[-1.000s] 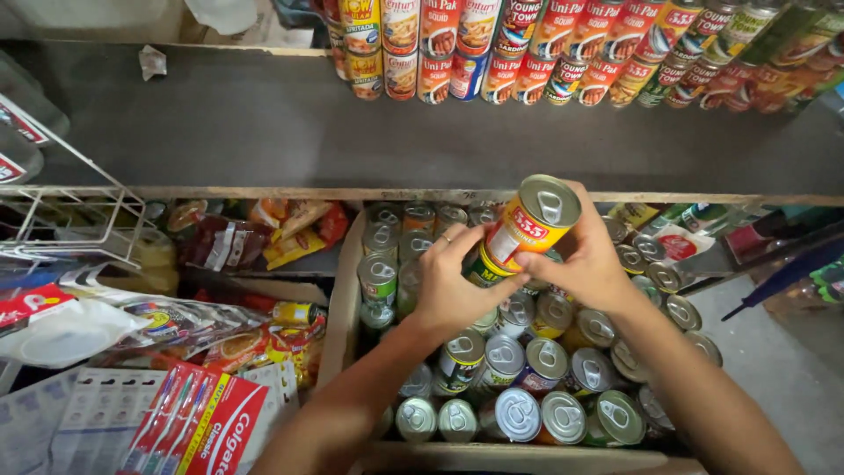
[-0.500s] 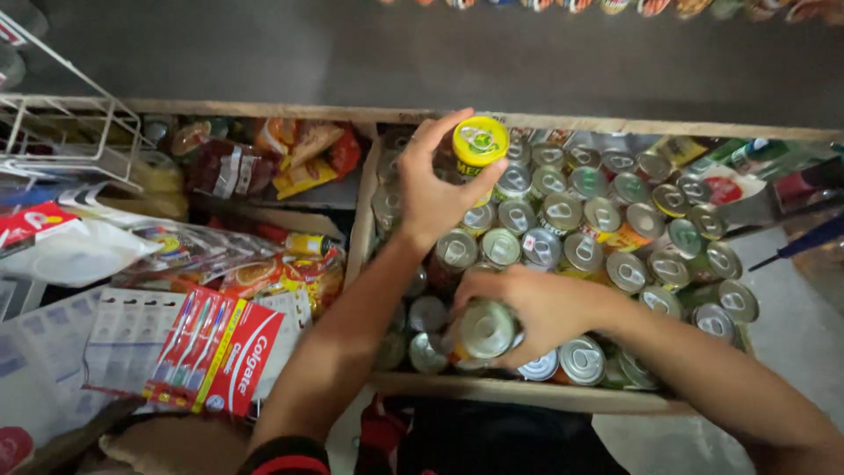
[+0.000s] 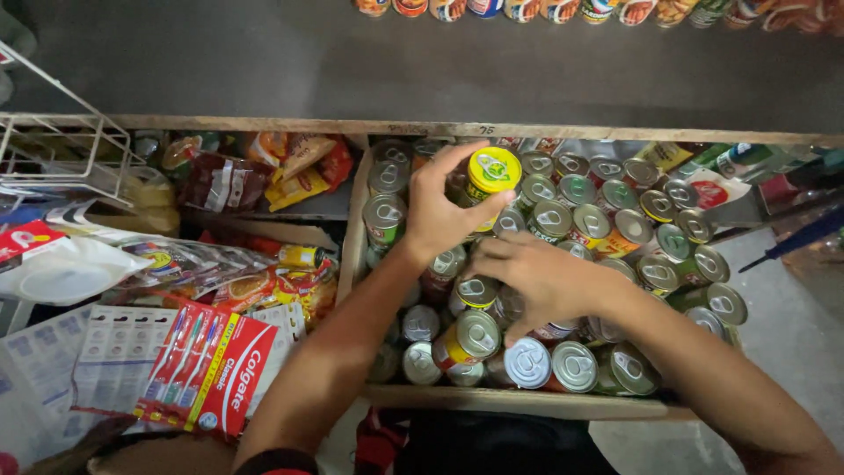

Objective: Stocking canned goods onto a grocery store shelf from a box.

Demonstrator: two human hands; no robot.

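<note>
My left hand (image 3: 440, 211) grips a yellow-topped can (image 3: 492, 171) by its side, holding it over the far part of a wooden box (image 3: 519, 401) packed with several tins. My right hand (image 3: 536, 277) lies lower, fingers spread over the silver lids of the tins (image 3: 479, 290) in the middle of the box, touching them; I cannot tell whether it grips one. A can with a red and yellow label (image 3: 466, 339) lies tilted just below that hand.
A white wire rack (image 3: 61, 149) stands at the left. Snack packets (image 3: 290, 167) and toothbrush cards in red packaging (image 3: 211, 365) fill the left compartments. A dark shelf (image 3: 264, 62) runs across the back, with more cans (image 3: 527, 7) along its far edge.
The yellow-topped can in my left hand has come down closer to the tins. My right hand has let go of the can it lifted and now rests spread on the lids.
</note>
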